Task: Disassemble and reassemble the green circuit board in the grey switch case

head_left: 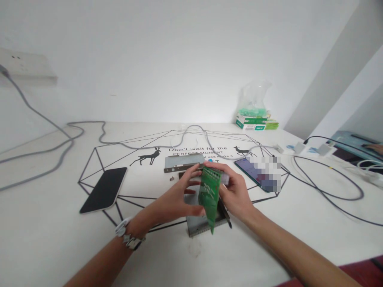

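Observation:
A green circuit board stands tilted on edge between my hands, above a grey metal casing. My right hand grips the board's right side near its top; a whitish part shows by those fingers. On the left, my left hand has its fingers apart beside the board, the thumb near its face; whether it touches is unclear. Behind the hands lies a second metal piece. Small screws rest left of it. A dark, thin tool or edge sticks out below my right hand.
A dark phone lies at left, another phone at right. A grey cable runs across the back. White adapters and black cable sit at right. Boxes with a plastic bag stand by the wall. A person's hand shows far right.

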`<action>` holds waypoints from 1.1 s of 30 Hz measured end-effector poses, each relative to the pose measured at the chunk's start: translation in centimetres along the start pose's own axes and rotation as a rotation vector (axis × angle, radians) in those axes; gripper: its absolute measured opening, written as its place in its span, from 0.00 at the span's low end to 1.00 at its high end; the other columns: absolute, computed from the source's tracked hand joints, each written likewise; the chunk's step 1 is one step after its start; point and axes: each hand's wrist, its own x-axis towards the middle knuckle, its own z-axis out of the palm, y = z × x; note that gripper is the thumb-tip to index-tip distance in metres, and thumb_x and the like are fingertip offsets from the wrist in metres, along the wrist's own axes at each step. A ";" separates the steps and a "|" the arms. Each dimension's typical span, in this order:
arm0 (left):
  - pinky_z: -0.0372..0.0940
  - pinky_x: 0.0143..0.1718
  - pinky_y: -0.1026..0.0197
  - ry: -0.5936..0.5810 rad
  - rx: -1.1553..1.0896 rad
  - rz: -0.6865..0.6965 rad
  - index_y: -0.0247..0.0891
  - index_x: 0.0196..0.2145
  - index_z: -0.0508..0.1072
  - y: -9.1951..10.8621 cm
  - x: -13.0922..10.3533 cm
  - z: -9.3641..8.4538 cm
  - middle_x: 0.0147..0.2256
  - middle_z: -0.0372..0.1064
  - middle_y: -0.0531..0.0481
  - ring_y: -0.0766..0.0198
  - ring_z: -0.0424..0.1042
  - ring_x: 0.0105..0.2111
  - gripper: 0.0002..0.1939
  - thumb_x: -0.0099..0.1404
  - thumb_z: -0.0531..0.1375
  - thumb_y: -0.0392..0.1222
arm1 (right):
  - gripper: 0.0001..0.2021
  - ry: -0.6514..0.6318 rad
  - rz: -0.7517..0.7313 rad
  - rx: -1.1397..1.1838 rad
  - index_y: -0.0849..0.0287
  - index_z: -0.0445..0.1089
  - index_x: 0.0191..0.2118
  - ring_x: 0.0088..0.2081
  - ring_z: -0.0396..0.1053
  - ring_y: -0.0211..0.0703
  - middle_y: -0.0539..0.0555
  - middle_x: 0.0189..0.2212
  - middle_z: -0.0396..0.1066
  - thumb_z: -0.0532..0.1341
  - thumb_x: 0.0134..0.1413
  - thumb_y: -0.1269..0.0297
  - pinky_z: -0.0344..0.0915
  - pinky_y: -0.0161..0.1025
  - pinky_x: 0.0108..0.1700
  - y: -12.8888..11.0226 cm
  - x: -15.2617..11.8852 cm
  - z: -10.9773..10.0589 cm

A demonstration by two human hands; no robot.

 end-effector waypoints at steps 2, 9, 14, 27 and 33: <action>0.63 0.57 0.36 0.020 0.026 0.013 0.51 0.71 0.45 -0.3 0.1 0.1 0.66 0.53 0.33 0.41 0.64 0.60 0.56 0.54 0.71 0.37 | 0.15 -0.021 -0.075 0.005 0.50 0.73 0.53 0.62 0.66 0.50 0.56 0.59 0.70 0.62 0.62 0.68 0.63 0.52 0.64 -0.1 -0.1 0.0; 0.55 0.64 0.35 0.140 0.280 0.208 0.46 0.73 0.39 -1.2 0.5 -0.5 0.68 0.51 0.33 0.40 0.55 0.66 0.58 0.56 0.71 0.39 | 0.21 -0.064 -0.133 -0.009 0.46 0.66 0.60 0.69 0.53 0.52 0.56 0.69 0.52 0.60 0.63 0.66 0.63 0.53 0.63 -0.3 -0.2 0.4; 0.52 0.66 0.35 0.227 0.445 0.283 0.46 0.73 0.34 -2.0 0.9 -1.5 0.70 0.44 0.34 0.40 0.50 0.68 0.58 0.58 0.69 0.38 | 0.24 -0.090 -0.094 -0.048 0.48 0.62 0.61 0.61 0.64 0.51 0.59 0.60 0.63 0.62 0.60 0.67 0.71 0.47 0.52 0.0 -0.2 0.4; 0.49 0.68 0.37 0.341 0.696 0.329 0.46 0.72 0.35 -1.3 0.7 -2.9 0.70 0.43 0.38 0.43 0.47 0.69 0.54 0.59 0.65 0.35 | 0.08 -0.137 -0.018 -0.057 0.55 0.70 0.41 0.40 0.68 0.45 0.54 0.37 0.69 0.59 0.64 0.57 0.66 0.41 0.40 -1.5 -0.3 -0.3; 0.49 0.67 0.36 0.361 0.804 0.348 0.42 0.73 0.36 0.2 0.3 -3.5 0.69 0.46 0.36 0.42 0.49 0.67 0.54 0.58 0.63 0.34 | 0.14 -0.062 0.239 -0.097 0.57 0.67 0.34 0.29 0.61 0.38 0.48 0.27 0.61 0.64 0.58 0.50 0.59 0.35 0.28 -0.4 0.4 -1.0</action>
